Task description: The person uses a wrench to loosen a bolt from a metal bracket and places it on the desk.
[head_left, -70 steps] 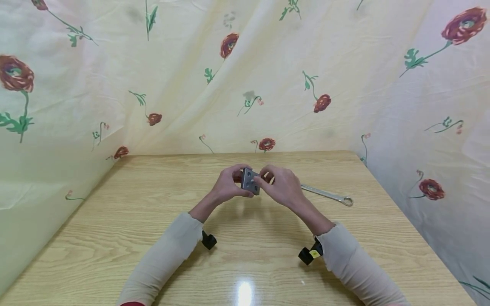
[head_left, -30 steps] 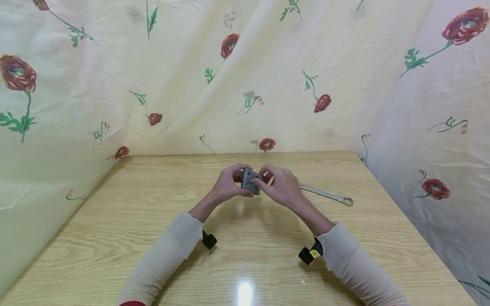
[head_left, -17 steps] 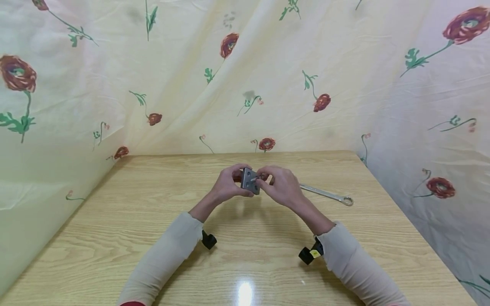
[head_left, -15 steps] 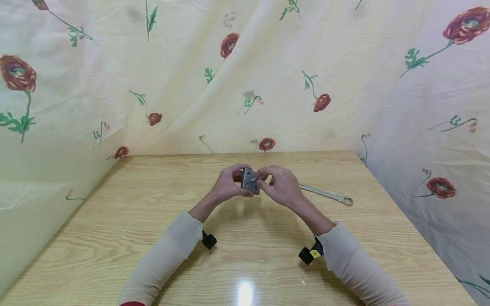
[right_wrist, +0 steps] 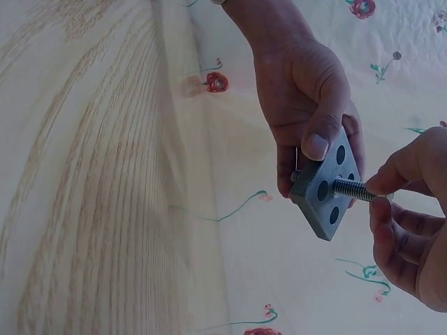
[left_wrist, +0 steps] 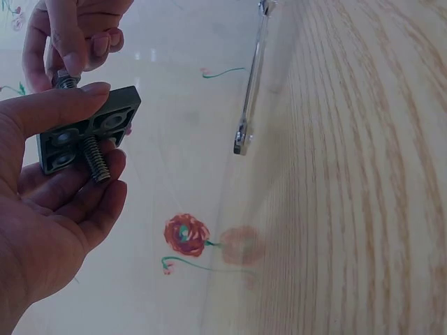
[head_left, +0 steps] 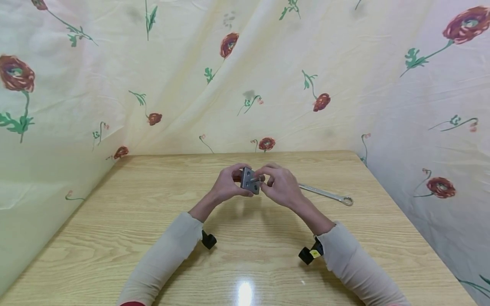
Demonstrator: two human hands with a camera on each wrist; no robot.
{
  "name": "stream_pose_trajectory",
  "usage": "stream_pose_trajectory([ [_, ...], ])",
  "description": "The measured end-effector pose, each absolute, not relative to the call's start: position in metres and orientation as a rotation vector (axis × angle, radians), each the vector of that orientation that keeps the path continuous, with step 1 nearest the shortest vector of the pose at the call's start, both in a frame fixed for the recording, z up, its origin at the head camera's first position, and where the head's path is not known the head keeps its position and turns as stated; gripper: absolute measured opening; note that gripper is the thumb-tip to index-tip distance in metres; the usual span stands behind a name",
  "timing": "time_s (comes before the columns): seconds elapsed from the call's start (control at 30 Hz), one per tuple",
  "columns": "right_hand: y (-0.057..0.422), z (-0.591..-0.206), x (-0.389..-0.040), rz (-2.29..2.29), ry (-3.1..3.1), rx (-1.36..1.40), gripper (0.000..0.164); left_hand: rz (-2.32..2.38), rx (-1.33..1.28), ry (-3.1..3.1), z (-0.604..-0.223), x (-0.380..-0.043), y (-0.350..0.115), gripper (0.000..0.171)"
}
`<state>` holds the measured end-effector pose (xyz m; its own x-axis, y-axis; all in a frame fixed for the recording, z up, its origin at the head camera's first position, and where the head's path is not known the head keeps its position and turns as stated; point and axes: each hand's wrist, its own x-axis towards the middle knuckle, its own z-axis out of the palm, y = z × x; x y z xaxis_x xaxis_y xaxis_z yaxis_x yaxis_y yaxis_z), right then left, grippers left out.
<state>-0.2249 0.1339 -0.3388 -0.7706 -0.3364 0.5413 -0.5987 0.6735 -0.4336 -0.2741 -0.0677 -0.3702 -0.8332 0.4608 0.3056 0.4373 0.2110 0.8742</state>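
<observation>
My left hand [head_left: 226, 185] grips a grey square plate [head_left: 246, 175] by its edges, above the table. The plate has several round holes, and a threaded bolt [right_wrist: 354, 188] runs through its middle. In the left wrist view, the bolt's threaded end [left_wrist: 96, 162] sticks out of the plate's ribbed back. On the smooth side, my right hand [head_left: 282, 185] pinches the bolt's other end between thumb and forefinger, clear of the plate. Those fingertips partly hide the bolt's head. My left thumb [left_wrist: 66, 108] lies along the plate's edge.
A steel wrench [head_left: 325, 194] lies on the wood-grain table [head_left: 153, 238] to the right, its near ring end showing and its far part behind my right hand. Flower-printed cloth [head_left: 183, 85] hangs behind the table and at both sides.
My right thumb has moved off the plate's face and the fingers have shifted around the bolt. More of the bolt shows between plate and fingers. The left hand and plate have stayed almost still.
</observation>
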Motion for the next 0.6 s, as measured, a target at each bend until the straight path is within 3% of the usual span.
stream_pose_trajectory([
  [0.13, 0.1345, -0.3391, -0.2255, 0.854, -2.508, 0.677, 0.034, 1.744, 0.898, 2.434, -0.37, -0.2735, -0.0677, 0.068],
  [0.33, 0.1348, -0.339, -0.225, 0.852, -2.583, 0.565, 0.023, 1.731, 0.889, 2.445, -0.3709, -0.2736, -0.0673, 0.068],
  [0.6, 0.1345, -0.3385, -0.2246, 0.828, -2.556, 0.613, 0.017, 1.742, 0.891, 2.433, -0.3718, -0.2743, -0.067, 0.068],
])
